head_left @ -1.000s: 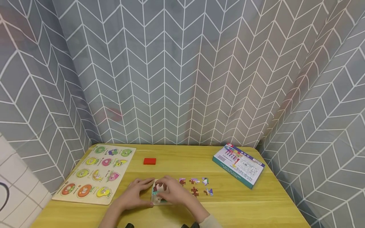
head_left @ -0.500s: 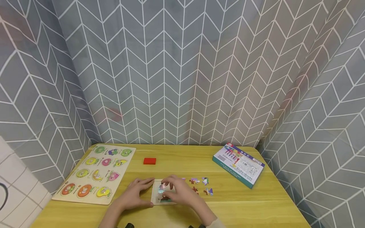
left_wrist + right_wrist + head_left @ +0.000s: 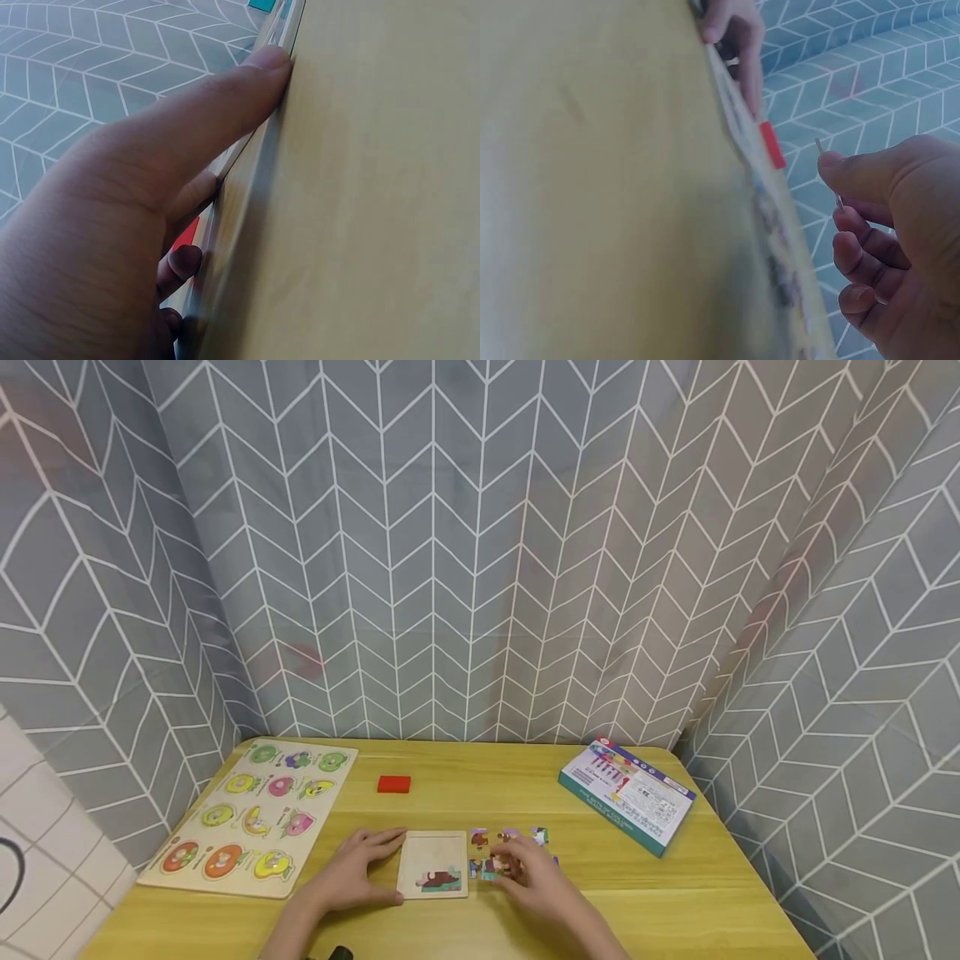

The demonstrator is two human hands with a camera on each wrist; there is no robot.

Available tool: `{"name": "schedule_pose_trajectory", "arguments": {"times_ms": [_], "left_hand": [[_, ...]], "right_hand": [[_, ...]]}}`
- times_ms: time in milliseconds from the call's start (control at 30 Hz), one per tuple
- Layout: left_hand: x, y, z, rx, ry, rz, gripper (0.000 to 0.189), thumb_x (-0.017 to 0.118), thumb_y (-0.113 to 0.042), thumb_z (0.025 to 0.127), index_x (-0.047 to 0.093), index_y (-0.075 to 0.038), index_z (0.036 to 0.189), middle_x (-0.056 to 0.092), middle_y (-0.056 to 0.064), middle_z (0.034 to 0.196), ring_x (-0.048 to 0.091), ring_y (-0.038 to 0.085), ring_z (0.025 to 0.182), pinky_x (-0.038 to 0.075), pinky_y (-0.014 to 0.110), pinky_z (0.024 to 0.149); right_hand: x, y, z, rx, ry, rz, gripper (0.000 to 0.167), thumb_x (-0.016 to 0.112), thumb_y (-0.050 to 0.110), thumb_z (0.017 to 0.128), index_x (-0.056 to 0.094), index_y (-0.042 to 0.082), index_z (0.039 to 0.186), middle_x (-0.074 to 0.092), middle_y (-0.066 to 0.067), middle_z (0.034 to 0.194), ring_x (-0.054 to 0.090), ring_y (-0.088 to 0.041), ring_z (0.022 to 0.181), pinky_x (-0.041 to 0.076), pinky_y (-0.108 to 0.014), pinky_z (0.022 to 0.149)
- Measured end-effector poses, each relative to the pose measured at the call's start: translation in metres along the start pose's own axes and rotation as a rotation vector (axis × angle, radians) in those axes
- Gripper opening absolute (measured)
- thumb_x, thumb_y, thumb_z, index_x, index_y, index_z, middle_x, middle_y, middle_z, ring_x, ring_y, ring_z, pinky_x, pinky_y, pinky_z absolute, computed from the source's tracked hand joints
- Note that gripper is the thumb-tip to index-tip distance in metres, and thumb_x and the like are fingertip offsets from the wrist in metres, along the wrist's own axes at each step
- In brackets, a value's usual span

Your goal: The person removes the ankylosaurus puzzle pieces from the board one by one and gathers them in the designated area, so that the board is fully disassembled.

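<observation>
A square wooden puzzle tray [image 3: 422, 856] lies on the table, with a brown and teal puzzle section [image 3: 441, 880] along its lower right edge. My left hand [image 3: 352, 872] rests at the tray's left side, index finger by the upper corner and thumb by the lower one. To the right of the tray, my right hand [image 3: 534, 881] is over the loose pieces. It pinches a thin puzzle piece [image 3: 840, 202] between thumb and fingertips, seen edge-on in the right wrist view. Several loose pieces [image 3: 479, 837] lie around this hand, some hidden beneath it.
A wooden fruit puzzle board [image 3: 247, 818] lies at the left of the table. Behind the tray is a small red block [image 3: 393, 784]. At the back right sits a flat puzzle box [image 3: 630, 793]. A patterned grey curtain [image 3: 465, 568] hangs around the table.
My right hand has moved right, from over the tray to the loose pieces. The tray's inside, partly covered before, now shows. My left hand has stayed in place.
</observation>
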State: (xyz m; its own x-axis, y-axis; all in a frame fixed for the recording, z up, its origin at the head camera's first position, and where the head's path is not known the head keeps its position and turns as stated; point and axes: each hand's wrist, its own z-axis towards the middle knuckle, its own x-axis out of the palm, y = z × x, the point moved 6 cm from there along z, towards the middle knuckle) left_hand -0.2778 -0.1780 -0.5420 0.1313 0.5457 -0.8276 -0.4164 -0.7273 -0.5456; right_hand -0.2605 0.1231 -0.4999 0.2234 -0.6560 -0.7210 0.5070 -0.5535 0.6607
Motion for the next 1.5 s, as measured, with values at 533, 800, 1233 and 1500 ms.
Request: {"name": "schedule_pose_trajectory", "arguments": {"times_ms": [533, 800, 1233, 1500], "left_hand": [[0.000, 0.001, 0.000, 0.008, 0.005, 0.004, 0.099, 0.083, -0.071, 0.077, 0.055, -0.019, 0.157, 0.050, -0.004, 0.163, 0.043, 0.014, 0.120, 0.043, 0.048, 0.102], [-0.001, -0.001, -0.001, 0.018, 0.003, 0.004, 0.099, 0.084, -0.070, 0.077, 0.056, -0.017, 0.157, 0.051, -0.004, 0.162, 0.043, 0.013, 0.118, 0.043, 0.046, 0.101], [0.001, 0.001, 0.001, 0.002, 0.000, 0.000, 0.099, 0.084, -0.070, 0.076, 0.056, -0.020, 0.157, 0.051, -0.007, 0.162, 0.043, 0.013, 0.118, 0.044, 0.046, 0.101], [0.001, 0.002, 0.001, 0.005, -0.005, -0.001, 0.098, 0.085, -0.068, 0.076, 0.056, -0.020, 0.157, 0.051, -0.006, 0.162, 0.043, 0.014, 0.118, 0.044, 0.047, 0.101]], "right_hand": [[0.035, -0.007, -0.026, -0.035, 0.079, 0.088, 0.035, 0.077, 0.027, 0.098, 0.072, 0.011, 0.128, 0.068, 0.006, 0.116, 0.054, 0.001, 0.095, 0.053, -0.025, 0.083], [0.041, -0.009, -0.025, -0.006, 0.065, 0.085, 0.032, 0.078, 0.029, 0.097, 0.073, 0.013, 0.125, 0.067, 0.009, 0.116, 0.051, 0.002, 0.091, 0.051, -0.024, 0.080], [0.040, -0.010, -0.026, -0.075, 0.023, 0.088, 0.027, 0.077, 0.028, 0.098, 0.073, 0.015, 0.122, 0.066, 0.008, 0.113, 0.052, 0.001, 0.092, 0.052, -0.023, 0.080], [0.042, -0.011, -0.026, -0.081, 0.022, 0.095, 0.028, 0.077, 0.028, 0.097, 0.074, 0.016, 0.123, 0.066, 0.009, 0.113, 0.051, 0.002, 0.092, 0.051, -0.022, 0.079]]}}
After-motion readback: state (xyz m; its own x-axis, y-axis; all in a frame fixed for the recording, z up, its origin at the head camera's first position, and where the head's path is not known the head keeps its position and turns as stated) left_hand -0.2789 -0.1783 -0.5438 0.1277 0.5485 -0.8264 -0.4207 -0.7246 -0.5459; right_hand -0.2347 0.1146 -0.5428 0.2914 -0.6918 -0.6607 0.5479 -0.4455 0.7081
